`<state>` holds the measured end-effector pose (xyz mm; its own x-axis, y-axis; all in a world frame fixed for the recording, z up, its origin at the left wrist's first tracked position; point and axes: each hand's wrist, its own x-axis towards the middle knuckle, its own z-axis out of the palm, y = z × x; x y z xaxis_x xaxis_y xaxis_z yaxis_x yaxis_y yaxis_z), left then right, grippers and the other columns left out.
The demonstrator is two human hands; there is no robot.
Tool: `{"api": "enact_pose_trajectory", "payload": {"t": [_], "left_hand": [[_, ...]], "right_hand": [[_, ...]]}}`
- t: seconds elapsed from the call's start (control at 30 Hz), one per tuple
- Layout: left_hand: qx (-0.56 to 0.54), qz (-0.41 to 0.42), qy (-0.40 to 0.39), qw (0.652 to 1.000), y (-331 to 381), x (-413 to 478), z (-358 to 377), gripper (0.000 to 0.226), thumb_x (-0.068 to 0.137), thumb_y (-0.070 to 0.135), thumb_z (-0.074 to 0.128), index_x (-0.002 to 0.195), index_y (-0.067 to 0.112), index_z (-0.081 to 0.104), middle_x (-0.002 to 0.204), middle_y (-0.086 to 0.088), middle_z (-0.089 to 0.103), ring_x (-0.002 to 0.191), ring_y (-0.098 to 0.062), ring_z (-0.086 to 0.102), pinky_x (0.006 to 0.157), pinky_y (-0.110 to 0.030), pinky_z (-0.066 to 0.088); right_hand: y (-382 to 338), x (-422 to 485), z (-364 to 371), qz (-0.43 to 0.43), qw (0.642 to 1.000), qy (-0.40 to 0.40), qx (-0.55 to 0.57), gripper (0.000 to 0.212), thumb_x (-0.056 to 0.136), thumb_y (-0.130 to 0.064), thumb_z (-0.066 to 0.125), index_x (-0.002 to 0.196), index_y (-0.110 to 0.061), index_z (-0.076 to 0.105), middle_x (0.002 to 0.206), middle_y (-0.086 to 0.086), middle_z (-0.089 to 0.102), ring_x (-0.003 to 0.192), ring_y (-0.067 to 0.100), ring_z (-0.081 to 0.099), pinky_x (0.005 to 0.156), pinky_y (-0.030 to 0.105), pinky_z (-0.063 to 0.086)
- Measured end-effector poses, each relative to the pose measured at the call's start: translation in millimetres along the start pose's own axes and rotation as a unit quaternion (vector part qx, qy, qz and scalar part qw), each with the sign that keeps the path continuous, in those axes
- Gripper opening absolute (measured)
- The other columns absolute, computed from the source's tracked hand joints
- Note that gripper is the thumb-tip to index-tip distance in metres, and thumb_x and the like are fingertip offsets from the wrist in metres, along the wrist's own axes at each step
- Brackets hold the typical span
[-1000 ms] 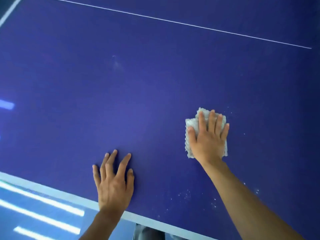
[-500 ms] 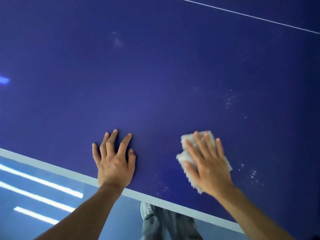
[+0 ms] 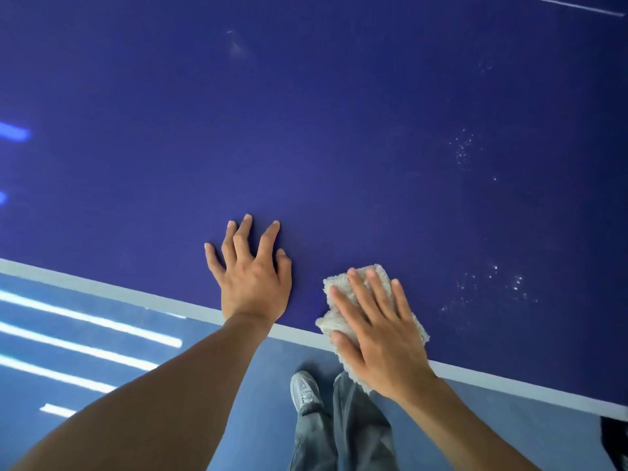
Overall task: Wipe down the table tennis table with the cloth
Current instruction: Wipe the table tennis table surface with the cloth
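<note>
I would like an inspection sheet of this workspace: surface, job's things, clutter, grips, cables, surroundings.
Surface: blue table tennis table, white specks at the right, a faint smear farther away.
Job's things: pale cloth at the near edge, partly overhanging it.
Clutter: nothing seen.
Grips: left hand flat on the table, fingers spread; right hand pressing flat on the cloth.
Cables: nothing seen.
Surroundings: blue floor with light reflections, grey trousers, one grey shoe.
</note>
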<state>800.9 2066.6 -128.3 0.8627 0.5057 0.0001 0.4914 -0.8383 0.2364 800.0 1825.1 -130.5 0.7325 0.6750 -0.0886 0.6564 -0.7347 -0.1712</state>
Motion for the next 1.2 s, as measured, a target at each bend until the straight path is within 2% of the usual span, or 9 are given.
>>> {"api": "enact_pose_trajectory", "payload": {"t": [0.13,0.27,0.33,0.43,0.57,0.8,0.9,1.03,1.2], "left_hand": [[-0.013,0.003,0.006,1.0,0,-1,2,0.047,0.101,0.038,0.04,0.147,0.033,0.046,0.161,-0.01,0.036,0.155,-0.032,0.022,0.123,-0.066,0.008],[-0.017,-0.002,0.0,1.0,1,-1,-1,0.046,0.103,0.036,0.043,0.149,0.033,0.045,0.163,-0.01,0.034,0.156,-0.032,0.02,0.124,-0.066,0.007],[-0.022,-0.001,-0.001,1.0,1,-2,-3,0.046,0.103,0.036,0.043,0.149,0.033,0.046,0.163,-0.01,0.033,0.156,-0.031,0.019,0.124,-0.065,0.005],[-0.03,0.0,-0.005,1.0,0,-2,-4,0.047,0.104,0.038,0.042,0.151,0.034,0.044,0.165,-0.009,0.03,0.157,-0.03,0.016,0.125,-0.063,0.002],[-0.028,0.009,0.003,1.0,-2,-4,-4,0.047,0.105,0.042,0.041,0.151,0.034,0.044,0.164,-0.009,0.031,0.157,-0.03,0.016,0.125,-0.062,0.002],[-0.045,0.023,0.049,0.998,2,-12,-5,0.043,0.104,0.036,0.048,0.146,0.029,0.054,0.154,-0.009,0.045,0.148,-0.032,0.033,0.124,-0.062,0.009],[0.0,0.059,0.08,0.995,8,-19,-6,0.037,0.105,0.027,0.049,0.139,0.026,0.061,0.146,-0.01,0.052,0.135,-0.036,0.047,0.123,-0.063,0.016],[0.001,0.071,0.057,0.996,25,-32,-8,0.037,0.102,0.019,0.052,0.138,0.025,0.063,0.146,-0.012,0.052,0.136,-0.037,0.045,0.122,-0.066,0.015],[-0.02,0.156,0.037,0.987,75,-61,-7,0.039,0.1,0.028,0.053,0.138,0.028,0.062,0.153,-0.012,0.047,0.149,-0.036,0.034,0.124,-0.067,0.01]], "right_hand": [[46,-19,-17,0.165,0.986,-0.013,-0.016,0.068,0.103,-0.056,0.033,0.162,-0.025,0.036,0.172,0.011,0.022,0.159,0.037,0.017,0.126,0.063,0.015],[24,17,-21,0.307,0.952,0.0,-0.008,0.071,0.103,-0.057,0.02,0.165,-0.022,0.029,0.172,0.016,0.017,0.159,0.041,0.012,0.127,0.063,0.008],[-5,40,-17,0.292,0.956,0.0,-0.004,0.07,0.103,-0.057,0.021,0.166,-0.025,0.024,0.174,0.015,0.012,0.16,0.04,0.008,0.127,0.061,0.003],[-58,62,-11,0.174,0.985,0.005,0.011,0.068,0.103,-0.054,0.028,0.165,-0.027,0.027,0.173,0.013,0.015,0.16,0.039,0.005,0.128,0.057,-0.004],[-78,37,-2,0.08,0.997,0.0,0.019,0.062,0.105,-0.052,0.032,0.162,-0.026,0.035,0.173,0.01,0.021,0.161,0.034,0.012,0.129,0.057,0.007],[32,-81,-9,0.149,0.988,-0.028,-0.025,0.068,0.104,-0.059,0.028,0.164,-0.028,0.03,0.173,0.012,0.017,0.16,0.038,0.012,0.128,0.06,0.006],[75,-96,-18,0.266,0.964,-0.017,-0.004,0.072,0.101,-0.061,0.026,0.164,-0.026,0.03,0.173,0.018,0.013,0.159,0.042,0.01,0.128,0.061,0.002],[97,-49,-23,0.396,0.918,0.011,0.025,0.073,0.103,-0.059,0.023,0.167,-0.023,0.018,0.173,0.019,0.005,0.16,0.04,0.0,0.127,0.061,0.0],[58,-14,-18,0.226,0.974,0.011,0.006,0.071,0.106,-0.057,0.033,0.167,-0.024,0.02,0.174,0.015,0.012,0.16,0.04,0.004,0.128,0.058,-0.002]]}}
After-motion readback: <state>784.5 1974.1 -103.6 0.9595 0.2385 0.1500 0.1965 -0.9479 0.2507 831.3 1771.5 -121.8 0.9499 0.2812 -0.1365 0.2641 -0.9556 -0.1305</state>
